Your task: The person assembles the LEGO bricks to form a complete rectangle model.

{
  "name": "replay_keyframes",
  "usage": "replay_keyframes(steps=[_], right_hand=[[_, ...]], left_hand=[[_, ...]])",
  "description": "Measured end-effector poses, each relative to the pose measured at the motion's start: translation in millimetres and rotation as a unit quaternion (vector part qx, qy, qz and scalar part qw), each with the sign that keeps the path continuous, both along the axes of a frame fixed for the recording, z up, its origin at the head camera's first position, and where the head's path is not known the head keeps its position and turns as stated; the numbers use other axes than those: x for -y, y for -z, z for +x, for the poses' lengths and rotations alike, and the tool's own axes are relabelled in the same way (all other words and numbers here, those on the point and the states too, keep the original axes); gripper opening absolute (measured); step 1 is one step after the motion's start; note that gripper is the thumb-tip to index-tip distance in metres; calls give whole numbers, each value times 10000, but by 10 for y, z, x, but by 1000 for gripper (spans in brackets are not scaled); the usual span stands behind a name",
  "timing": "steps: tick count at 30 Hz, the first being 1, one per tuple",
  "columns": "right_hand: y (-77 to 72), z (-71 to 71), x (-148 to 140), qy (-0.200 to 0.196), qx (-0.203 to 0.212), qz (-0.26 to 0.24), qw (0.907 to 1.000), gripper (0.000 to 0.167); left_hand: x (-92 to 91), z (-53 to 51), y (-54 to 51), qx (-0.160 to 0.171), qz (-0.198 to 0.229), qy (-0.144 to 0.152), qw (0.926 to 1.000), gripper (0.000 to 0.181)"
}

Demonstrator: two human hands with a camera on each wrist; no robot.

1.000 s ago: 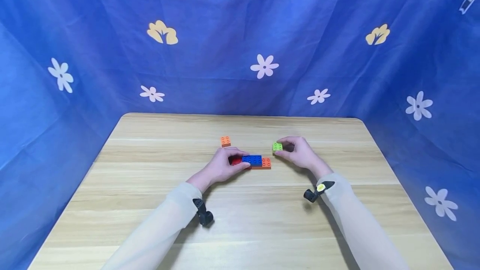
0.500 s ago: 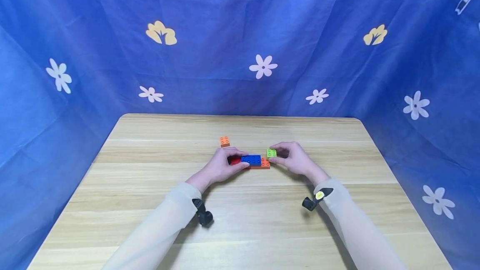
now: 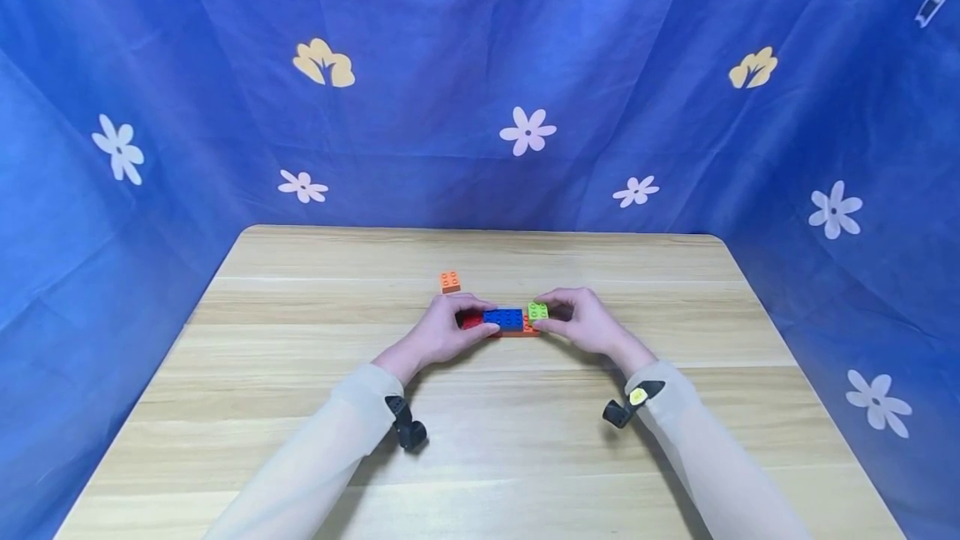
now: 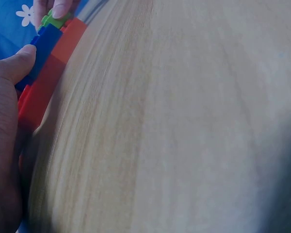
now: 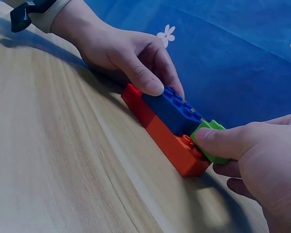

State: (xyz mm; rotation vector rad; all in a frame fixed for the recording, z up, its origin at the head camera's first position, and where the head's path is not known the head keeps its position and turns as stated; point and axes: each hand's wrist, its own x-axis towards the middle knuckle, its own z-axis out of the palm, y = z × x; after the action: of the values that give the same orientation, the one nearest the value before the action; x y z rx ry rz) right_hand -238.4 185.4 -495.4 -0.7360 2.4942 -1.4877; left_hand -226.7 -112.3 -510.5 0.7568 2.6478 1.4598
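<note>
A long blue brick (image 3: 504,320) (image 5: 173,111) lies across a red brick (image 5: 141,108) and an orange brick (image 5: 177,154) that sit end to end on the table. My left hand (image 3: 442,330) pinches the blue brick between thumb and fingers, over the red brick's end. Between the thumb and fingers of my right hand (image 3: 588,323) is a small lime-green brick (image 3: 537,312) (image 5: 212,141), over the orange brick's right end. In the right wrist view the green brick looks tilted, and orange studs show beside it. Whether it is joined to the orange brick, I cannot tell.
A small orange brick (image 3: 450,282) rests on the wooden table (image 3: 495,457), behind my left hand. A blue curtain (image 3: 420,107) with flowers rises behind the table and along both sides.
My right hand has brought the green brick left and toward me, from beside the orange brick to over its right end. The left hand has kept its grip on the blue brick.
</note>
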Motion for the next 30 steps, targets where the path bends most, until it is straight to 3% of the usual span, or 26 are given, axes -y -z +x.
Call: replay_keyframes(steps=[11,22,30], right_hand=[[-15,43,59,-149,-67,7,9999,39],[-44,53,67,-37,-1,260,9997,32],[-35,34,65,-65,-286,469,9985,30]], left_hand=[[4,7,19,-11,50,-8,10000,32],[-8,14,3,-48,34,-18,10000,33],[-10,16,3,-64,48,-26,10000,33]])
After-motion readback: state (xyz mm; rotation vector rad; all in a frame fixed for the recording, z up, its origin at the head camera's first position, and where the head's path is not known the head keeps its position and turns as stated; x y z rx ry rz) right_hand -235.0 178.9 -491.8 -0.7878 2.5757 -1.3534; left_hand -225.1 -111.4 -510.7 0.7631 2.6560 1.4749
